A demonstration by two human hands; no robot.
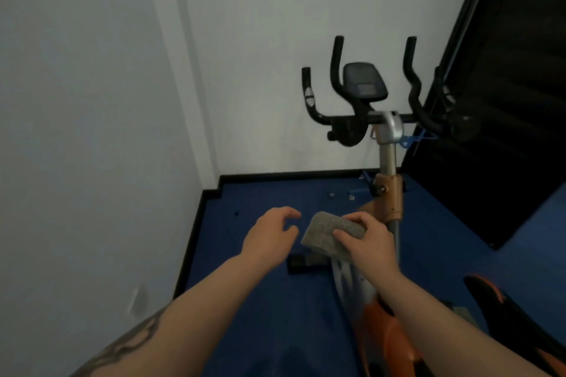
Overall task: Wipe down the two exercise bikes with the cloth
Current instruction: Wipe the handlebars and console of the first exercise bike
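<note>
An orange and grey exercise bike [388, 162] stands in front of me near the white wall, with black handlebars and a dark console [364, 81] on top. Its saddle [502, 300] shows at the lower right. My right hand [370, 242] grips a folded grey cloth [327, 232] in the air, in front of the bike's frame. My left hand [269, 232] hovers just left of the cloth with loosely curled fingers, holding nothing. A second bike is not in sight.
The floor is blue [260, 285] with a black skirting along the white walls. A dark panel [505, 86] leans at the right, close to the handlebars. A black pedal [298, 263] sticks out below my hands.
</note>
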